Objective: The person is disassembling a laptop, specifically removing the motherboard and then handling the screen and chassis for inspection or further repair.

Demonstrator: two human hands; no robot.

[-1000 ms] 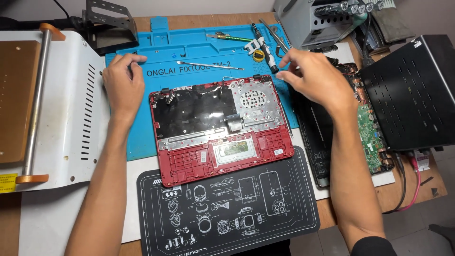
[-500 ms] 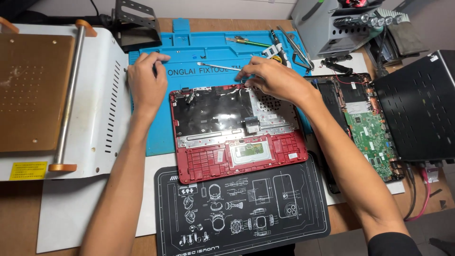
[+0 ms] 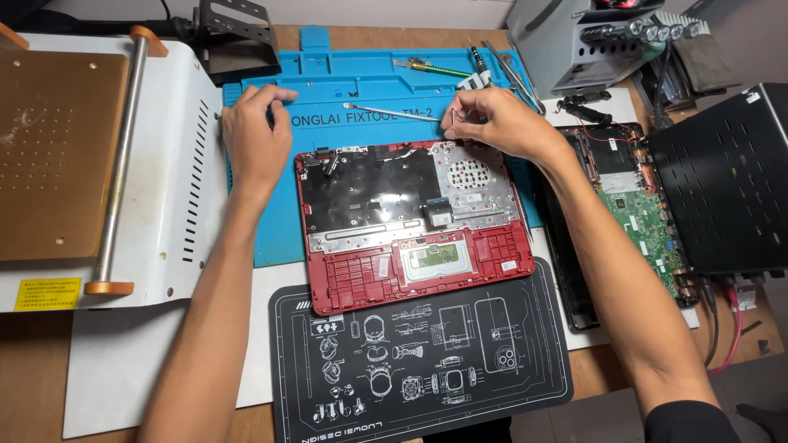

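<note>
A red laptop shell (image 3: 410, 226), lying open-side up with its black inner sheet and perforated metal plate showing, sits square across the lower edge of a blue silicone work mat (image 3: 369, 90) and overhangs onto a black diagram-printed mat (image 3: 427, 361) below. The right hand (image 3: 501, 123) hovers at the shell's top right corner, fingers curled in a pinch around something small and thin; what it is cannot be made out. A slim pair of metal tweezers (image 3: 390, 112) lies on the blue mat just beside those fingers. The left hand (image 3: 254, 135) rests on the mat's left part near the shell's top left corner, loosely curled, thumb and forefinger closed together on a tiny dark item too small to tell. To the left stands a white machine (image 3: 185, 164) with a brown flat plate; to the right a green circuit board (image 3: 644, 226) in a black tray and a black perforated case (image 3: 730, 189) crowd that edge. Bare mat remains between the hands.
</note>
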